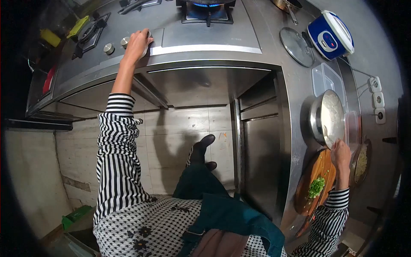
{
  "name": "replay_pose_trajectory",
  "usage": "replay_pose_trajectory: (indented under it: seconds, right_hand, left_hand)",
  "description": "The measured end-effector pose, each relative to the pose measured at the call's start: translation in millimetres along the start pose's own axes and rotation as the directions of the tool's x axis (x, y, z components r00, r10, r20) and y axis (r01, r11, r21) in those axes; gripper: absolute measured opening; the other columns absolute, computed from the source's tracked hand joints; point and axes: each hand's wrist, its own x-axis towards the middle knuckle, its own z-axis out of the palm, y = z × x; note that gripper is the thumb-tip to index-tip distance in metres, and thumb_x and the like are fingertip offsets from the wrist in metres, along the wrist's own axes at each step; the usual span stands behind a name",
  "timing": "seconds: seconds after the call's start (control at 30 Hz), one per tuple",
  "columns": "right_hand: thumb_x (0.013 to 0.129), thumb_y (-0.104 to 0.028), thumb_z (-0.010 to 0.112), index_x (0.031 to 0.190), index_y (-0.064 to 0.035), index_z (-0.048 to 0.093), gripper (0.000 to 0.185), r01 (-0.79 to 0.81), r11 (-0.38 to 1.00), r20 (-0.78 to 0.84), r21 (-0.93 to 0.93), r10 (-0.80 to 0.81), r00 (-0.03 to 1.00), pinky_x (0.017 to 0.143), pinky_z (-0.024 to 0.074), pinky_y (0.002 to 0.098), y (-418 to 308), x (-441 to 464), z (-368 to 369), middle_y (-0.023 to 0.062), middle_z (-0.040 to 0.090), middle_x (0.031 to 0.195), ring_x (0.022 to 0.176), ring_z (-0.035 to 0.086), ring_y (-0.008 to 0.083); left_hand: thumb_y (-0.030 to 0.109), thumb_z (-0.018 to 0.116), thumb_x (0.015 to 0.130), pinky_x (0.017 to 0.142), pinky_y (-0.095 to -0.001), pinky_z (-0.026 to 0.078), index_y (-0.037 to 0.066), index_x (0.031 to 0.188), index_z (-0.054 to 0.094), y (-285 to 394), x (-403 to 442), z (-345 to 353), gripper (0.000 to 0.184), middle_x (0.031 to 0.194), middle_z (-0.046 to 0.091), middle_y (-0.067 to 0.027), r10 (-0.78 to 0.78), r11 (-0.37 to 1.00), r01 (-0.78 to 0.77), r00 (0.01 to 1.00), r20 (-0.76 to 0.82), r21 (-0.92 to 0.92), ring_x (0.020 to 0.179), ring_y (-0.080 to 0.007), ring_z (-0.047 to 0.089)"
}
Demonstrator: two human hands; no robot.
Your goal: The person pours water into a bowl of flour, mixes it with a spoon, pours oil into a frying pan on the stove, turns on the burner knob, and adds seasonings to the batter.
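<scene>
My left hand (138, 46) is closed at the front of the gas stove (205, 40), its fingers round a control knob that they mostly cover. Two more metal knobs (108, 48) sit to its left. Blue flame (208, 5) burns under a dark pan at the top edge. On the right-hand counter, my right hand (341, 155) is closed at the near rim of a steel bowl (316, 118). It grips what looks like a spoon (326, 130), whose end dips into a pale, creamy mixture (332, 113); the fingers hide its handle.
Chopped greens (317, 187) lie on a wooden board (303, 195), with a knife (309, 220) beside it. Beyond the bowl are a plastic container (321, 81), a glass lid (296, 46) and a blue rice cooker (323, 38). A plate (363, 160) stands near my right wrist.
</scene>
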Motion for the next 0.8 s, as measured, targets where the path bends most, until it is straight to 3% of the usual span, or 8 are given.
replay_pose_trajectory:
  seconds: [0.17, 0.57, 0.67, 0.8]
  right_hand:
    - [0.079, -0.012, 0.051, 0.079, -0.0007, 0.055, 0.012, 0.048, 0.999, -0.086, -0.004, -0.049, 0.995, 0.062, 0.0461, 0.0452, 1.4, -2.2, 3.2, 0.0213, 0.058, 0.070, 0.070, 0.058, 0.0378]
    - [0.077, -0.011, 0.051, 0.076, -0.0019, 0.057, 0.011, 0.044, 0.998, -0.099, -0.043, -0.048, 0.994, 0.062, 0.0467, 0.0434, 0.6, -1.8, 4.0, 0.0200, 0.059, 0.072, 0.071, 0.059, 0.0358]
    - [0.081, -0.013, 0.049, 0.083, -0.0004, 0.054, 0.013, -0.025, 0.999, 0.044, -0.036, 0.026, 0.999, 0.065, 0.0453, 0.0456, -0.2, 0.8, 0.7, 0.0204, 0.059, 0.077, 0.076, 0.057, 0.0374]
    - [0.081, -0.013, 0.049, 0.085, -0.0003, 0.055, 0.015, 0.021, 1.000, 0.028, 0.007, -0.021, 0.999, 0.065, 0.0455, 0.0461, 8.1, 1.9, 7.2, 0.0206, 0.059, 0.077, 0.076, 0.057, 0.0375]
  left_hand:
    - [0.018, 0.060, 0.078, 0.073, -0.0436, 0.041, 0.001, 0.098, 0.054, -2.5, 3.3, -1.9, 0.027, 0.086, 0.058, -0.0205, 0.005, 1.000, -0.004, 0.998, 0.065, -0.009, 0.082, -0.0381, 0.053]
    - [0.019, 0.058, 0.080, 0.074, -0.0453, 0.041, 0.003, 0.100, 0.052, -5.7, 3.2, -0.3, 0.026, 0.090, 0.057, -0.0222, 0.035, 0.999, -0.038, 0.996, 0.088, 0.028, 0.086, -0.0391, 0.053]
    - [0.018, 0.057, 0.081, 0.075, -0.0452, 0.041, 0.003, 0.101, 0.051, -3.5, 2.6, -3.7, 0.026, 0.091, 0.056, -0.0215, 0.030, 0.999, -0.031, 0.993, 0.110, 0.011, 0.088, -0.0385, 0.052]
    - [0.017, 0.057, 0.080, 0.076, -0.0445, 0.040, 0.002, 0.103, 0.051, -5.6, 4.0, -4.9, 0.027, 0.093, 0.056, -0.0206, 0.037, 0.999, -0.040, 0.989, 0.145, 0.015, 0.091, -0.0372, 0.051]
